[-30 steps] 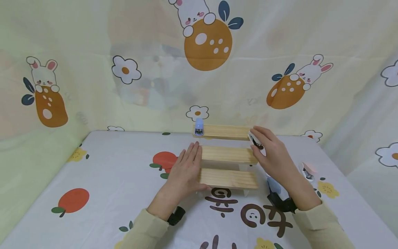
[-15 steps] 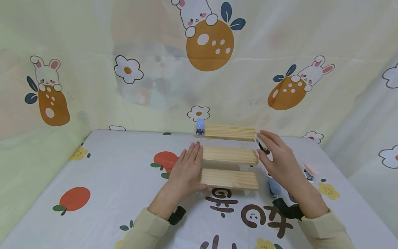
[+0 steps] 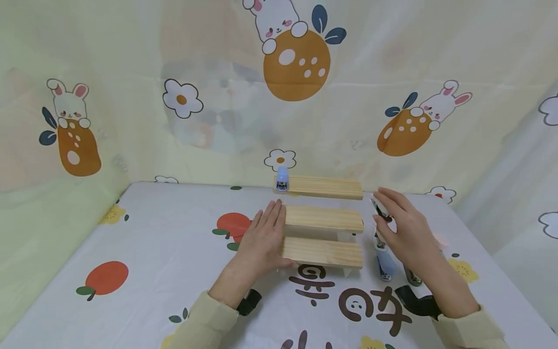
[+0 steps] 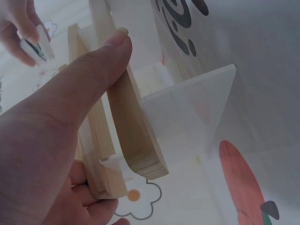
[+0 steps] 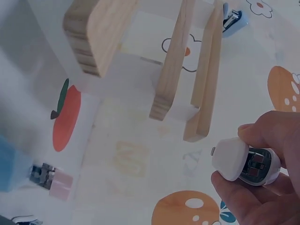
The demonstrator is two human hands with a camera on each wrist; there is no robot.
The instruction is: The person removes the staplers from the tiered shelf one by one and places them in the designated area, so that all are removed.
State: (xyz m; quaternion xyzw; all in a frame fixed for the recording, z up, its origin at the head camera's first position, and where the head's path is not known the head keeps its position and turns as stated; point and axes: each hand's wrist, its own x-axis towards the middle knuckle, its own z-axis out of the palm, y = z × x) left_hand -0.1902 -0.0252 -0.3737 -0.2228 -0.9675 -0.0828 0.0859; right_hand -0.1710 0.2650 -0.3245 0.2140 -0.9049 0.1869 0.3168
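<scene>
A wooden stepped rack [image 3: 322, 218] with three plank shelves and pale supports stands mid-table. My left hand [image 3: 261, 237] rests along its left ends, fingers straight in the head view. Its thumb [image 4: 101, 61] lies on the front edge of the lowest plank. Right of the rack, my right hand [image 3: 410, 237] is raised, pinching a small white stapler [image 5: 232, 159] between thumb and fingers. The stapler is apart from the shelves. On the left end of the top shelf stands a light-blue stapler [image 3: 282, 179].
Near the right hand, a blue stapler [image 3: 385, 265] and a dark stapler [image 3: 412, 277] lie on the white printed tablecloth [image 3: 174, 242]. A pink item [image 3: 441, 241] is partly hidden behind the right hand. A patterned curtain [image 3: 218, 121] closes off the back.
My right hand has moved right and slightly toward me, carrying the white stapler away from the rack. More of the staplers on the table shows beneath it. The left hand stays on the rack.
</scene>
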